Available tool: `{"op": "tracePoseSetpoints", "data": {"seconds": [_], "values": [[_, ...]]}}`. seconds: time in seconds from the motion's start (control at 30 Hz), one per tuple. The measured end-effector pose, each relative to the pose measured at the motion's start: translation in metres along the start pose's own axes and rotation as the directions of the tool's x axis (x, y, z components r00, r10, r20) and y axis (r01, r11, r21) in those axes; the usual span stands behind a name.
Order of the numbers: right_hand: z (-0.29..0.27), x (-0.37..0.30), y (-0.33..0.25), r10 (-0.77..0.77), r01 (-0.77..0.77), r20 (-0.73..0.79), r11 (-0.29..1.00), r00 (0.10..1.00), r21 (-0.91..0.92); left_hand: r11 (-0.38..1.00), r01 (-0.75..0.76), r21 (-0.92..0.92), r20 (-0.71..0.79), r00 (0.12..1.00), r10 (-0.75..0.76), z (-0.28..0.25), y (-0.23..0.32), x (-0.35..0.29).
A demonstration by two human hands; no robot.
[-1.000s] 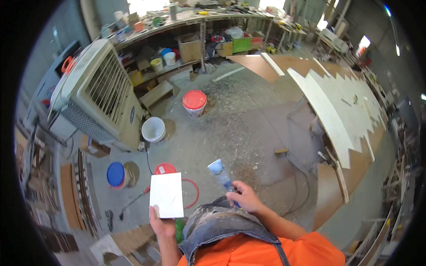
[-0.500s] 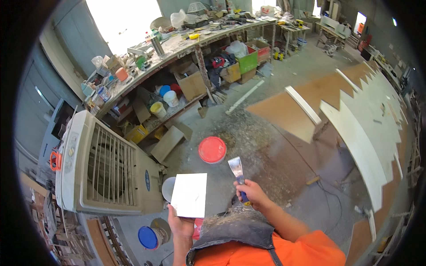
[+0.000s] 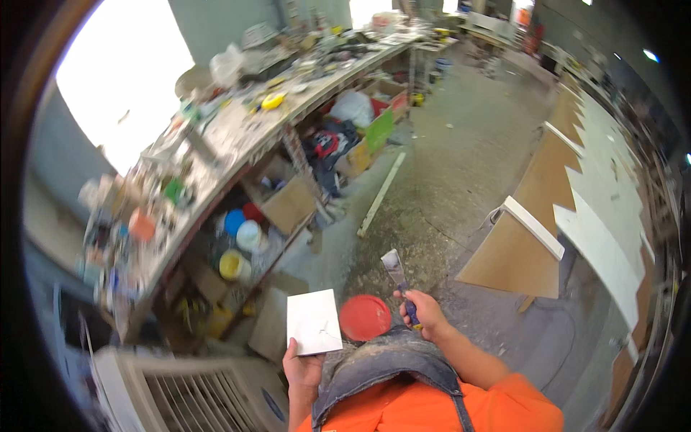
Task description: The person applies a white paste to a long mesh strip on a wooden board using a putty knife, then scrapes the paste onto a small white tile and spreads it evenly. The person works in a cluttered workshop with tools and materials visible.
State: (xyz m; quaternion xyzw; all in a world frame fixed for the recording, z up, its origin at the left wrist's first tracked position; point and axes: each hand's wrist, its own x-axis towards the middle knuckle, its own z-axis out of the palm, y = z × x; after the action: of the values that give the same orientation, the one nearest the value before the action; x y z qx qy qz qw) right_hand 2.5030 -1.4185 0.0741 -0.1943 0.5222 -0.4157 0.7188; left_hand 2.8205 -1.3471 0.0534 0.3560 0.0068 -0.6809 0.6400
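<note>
My left hand (image 3: 302,369) grips a small white square board (image 3: 313,321) by its lower edge, held flat in front of my chest. My right hand (image 3: 425,313) is closed around the blue handle of a putty knife (image 3: 398,276), its metal blade pointing up and away from me. Between the two hands, on the floor below, sits a bucket with a red lid (image 3: 365,317). My orange sleeves and a dusty grey apron fill the lower edge of the head view.
A long cluttered workbench (image 3: 237,144) runs along the left, with boxes, tubs and buckets (image 3: 237,248) under it. A white slatted machine (image 3: 180,392) stands at lower left. Brown and white cut panels (image 3: 568,216) lie on the floor at right. A wooden strip (image 3: 380,194) lies on the concrete.
The view has swung left and up toward the workbench; the red-lidded bucket now lies closer under my hands. Both hands keep their hold on the board and the putty knife.
</note>
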Motion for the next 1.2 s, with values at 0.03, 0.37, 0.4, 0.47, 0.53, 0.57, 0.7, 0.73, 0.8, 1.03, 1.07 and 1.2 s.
{"op": "tracePoseSetpoints", "data": {"seconds": [0.03, 0.37, 0.4, 0.47, 0.53, 0.57, 0.7, 0.73, 0.8, 1.03, 1.07, 1.2], "values": [[0.017, 0.013, -0.006, -0.032, 0.036, -0.041, 0.995, 0.999, 0.089, 0.995, 0.067, 0.07, 0.035, 0.997, -0.069, 0.019, 0.026, 0.032], [0.074, 0.148, -0.119, -0.086, 0.23, -0.355, 0.893, 0.931, 0.388, 0.758, 0.313, 0.572, 0.23, 0.826, -0.515, 0.257, 0.094, 0.3], [0.064, 0.174, -0.127, -0.057, 0.196, -0.324, 0.888, 0.944, 0.415, 0.742, 0.343, 0.575, 0.27, 0.777, -0.569, 0.281, 0.076, 0.321], [0.038, 0.255, -0.131, -0.103, 0.243, -0.258, 0.763, 0.961, 0.6, 0.716, 0.401, 0.572, 0.322, 0.693, -0.645, 0.331, 0.035, 0.351], [0.043, 0.292, -0.196, -0.28, 0.32, -0.168, 0.698, 0.945, 0.641, 0.65, 0.475, 0.593, 0.331, 0.592, -0.734, 0.374, 0.005, 0.384], [0.024, 0.314, -0.222, -0.503, 0.367, -0.032, 0.585, 0.864, 0.723, 0.604, 0.499, 0.621, 0.333, 0.53, -0.78, 0.401, -0.018, 0.401], [-0.021, 0.396, -0.333, -0.537, 0.029, 0.205, 0.395, 0.818, 0.918, 0.482, 0.503, 0.717, 0.226, 0.486, -0.844, 0.488, -0.059, 0.474], [-0.028, 0.413, -0.359, -0.551, 0.029, 0.21, 0.392, 0.808, 0.92, 0.454, 0.465, 0.76, 0.21, 0.485, -0.849, 0.511, -0.059, 0.493], [-0.033, 0.418, -0.423, -0.53, 0.148, 0.136, 0.458, 0.837, 0.877, 0.429, 0.394, 0.813, 0.215, 0.482, -0.85, 0.551, -0.059, 0.532], [-0.156, 0.51, -0.534, -0.438, 0.352, -0.128, 0.481, 0.89, 0.803, 0.201, -0.315, 0.928, 0.374, 0.787, -0.491, 0.701, -0.078, 0.705], [-0.171, 0.526, -0.551, -0.422, 0.364, -0.174, 0.427, 0.89, 0.828, 0.108, -0.51, 0.853, 0.506, 0.761, -0.405, 0.711, -0.081, 0.751], [-0.262, 0.607, -0.606, -0.445, 0.489, -0.296, 0.421, 0.845, 0.764, -0.003, -0.679, 0.734, 0.679, 0.734, -0.003, 0.834, -0.086, 0.887]]}}
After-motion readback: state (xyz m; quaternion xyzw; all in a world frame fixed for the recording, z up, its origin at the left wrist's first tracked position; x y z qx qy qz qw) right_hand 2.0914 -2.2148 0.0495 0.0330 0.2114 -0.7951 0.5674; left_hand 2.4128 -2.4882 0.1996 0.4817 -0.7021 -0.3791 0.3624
